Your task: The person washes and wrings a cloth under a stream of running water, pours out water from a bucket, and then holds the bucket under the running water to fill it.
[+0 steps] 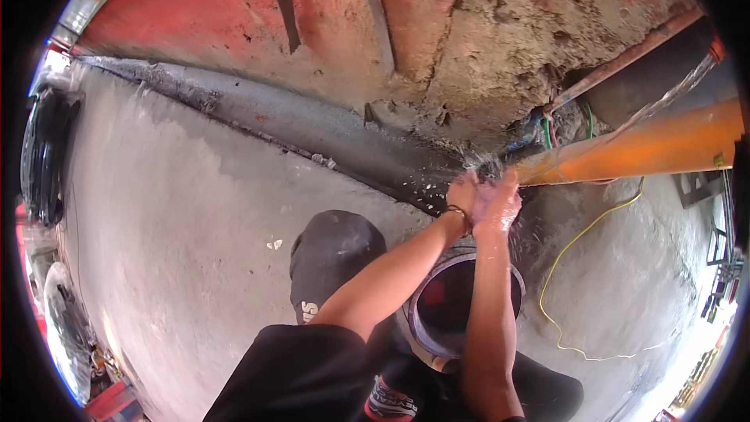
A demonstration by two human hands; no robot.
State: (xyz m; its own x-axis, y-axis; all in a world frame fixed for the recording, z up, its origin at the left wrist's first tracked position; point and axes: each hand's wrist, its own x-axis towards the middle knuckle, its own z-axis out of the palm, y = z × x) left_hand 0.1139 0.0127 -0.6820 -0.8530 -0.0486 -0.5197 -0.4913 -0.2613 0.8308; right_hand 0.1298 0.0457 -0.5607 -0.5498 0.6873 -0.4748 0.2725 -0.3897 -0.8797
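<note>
My left hand (462,190), with a dark band at its wrist, meets my right hand (507,202) in front of me. Both look closed against each other around something pinkish and wet (486,199), which may be a cloth or lather; I cannot make it out. A stream of water (672,94) arcs in from the upper right and breaks into splashes at the hands. They are over the dark gutter (375,148) along the wall. Under my forearms stands a round bucket (414,314) with a dark inside, partly hidden by the right forearm.
A worn red wall (211,16) rises ahead. An orange pipe (648,144) runs in from the right, close to my right hand. A yellow cord (553,273) curves over the concrete floor (195,227). My knee (336,242) is left of the bucket.
</note>
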